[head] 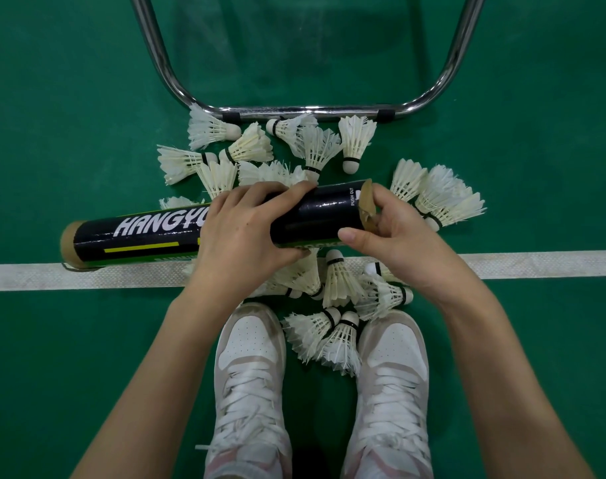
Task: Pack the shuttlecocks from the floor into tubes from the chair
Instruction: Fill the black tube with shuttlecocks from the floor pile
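Note:
A long black cardboard tube (149,233) with white lettering lies level above the floor. My left hand (246,233) grips its middle from above. My right hand (388,226) is at the tube's right open end, fingers curled at the torn cardboard rim with the thumb under it. I cannot tell whether a shuttlecock is inside that end. Several white feather shuttlecocks lie scattered on the green floor: a cluster (256,150) beyond the tube, a pair (440,195) to the right, and more (332,333) between my shoes.
The chrome frame of a chair (312,111) curves along the floor just beyond the shuttlecocks. A white court line (87,276) runs across the green floor under the tube. My two white sneakers (249,368) stand at the bottom.

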A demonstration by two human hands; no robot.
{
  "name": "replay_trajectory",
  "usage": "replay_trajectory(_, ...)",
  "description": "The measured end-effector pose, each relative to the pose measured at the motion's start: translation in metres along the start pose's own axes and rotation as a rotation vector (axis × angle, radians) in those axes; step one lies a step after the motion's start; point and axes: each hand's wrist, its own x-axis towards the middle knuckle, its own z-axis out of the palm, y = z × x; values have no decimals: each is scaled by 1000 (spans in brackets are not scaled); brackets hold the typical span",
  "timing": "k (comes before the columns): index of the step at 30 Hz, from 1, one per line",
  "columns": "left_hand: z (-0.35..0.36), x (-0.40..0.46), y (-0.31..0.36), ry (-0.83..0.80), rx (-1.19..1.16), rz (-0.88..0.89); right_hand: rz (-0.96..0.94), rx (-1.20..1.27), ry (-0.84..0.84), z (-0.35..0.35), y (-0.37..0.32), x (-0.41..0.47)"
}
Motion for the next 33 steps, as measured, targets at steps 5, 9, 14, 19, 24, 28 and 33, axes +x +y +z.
replay_trajectory(5,4,0,2,-28,-12,-12,20,-46,84,-13,0,-7)
replay_trajectory(9,6,0,3,-32,-6,-11,33,-76,147,-26,7,-16)
replay_trajectory(14,8,2,5,-28,-18,-5,18,-131,263,-44,22,-21)
replay_trajectory(19,7,7,11,-34,-39,-20,33,-349,614,-69,48,-17)
replay_trajectory(24,8,7,16,-40,-35,-15,-8,-601,808,-98,58,-8)
replay_trajectory(28,10,8,17,-28,-29,0,64,-713,739,-109,58,9)
replay_trajectory(33,11,9,15,-28,-34,5,121,-768,680,-106,63,21)
